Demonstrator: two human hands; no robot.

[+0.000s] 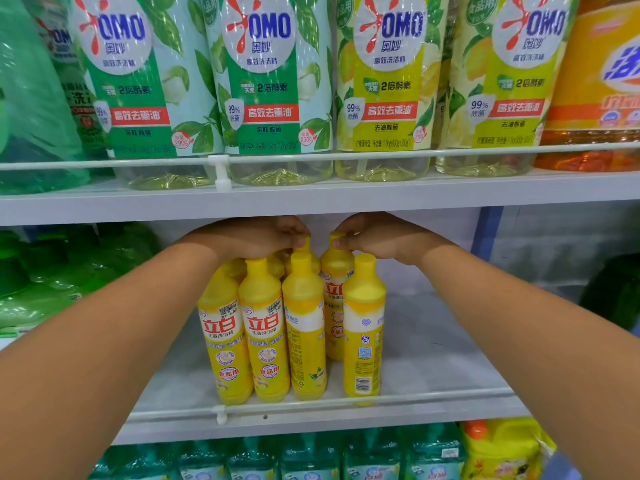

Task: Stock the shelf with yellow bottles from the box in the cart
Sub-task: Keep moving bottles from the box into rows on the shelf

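Several yellow bottles point(263, 327) stand upright in a cluster on the middle shelf point(433, 358), behind its front rail. My left hand point(256, 237) reaches in under the upper shelf and grips the cap of a rear yellow bottle point(304, 249). My right hand point(377, 235) pinches the cap of another rear yellow bottle point(334, 271) just to the right. Both held bottles stand on the shelf, partly hidden by the front row. The box and the cart are out of view.
Large OMO detergent bottles point(270, 84) fill the upper shelf, close above my hands. Green packs point(69, 271) sit left of the yellow cluster, a dark green item point(613, 292) at the far right. Teal bottles point(311, 459) line the shelf below.
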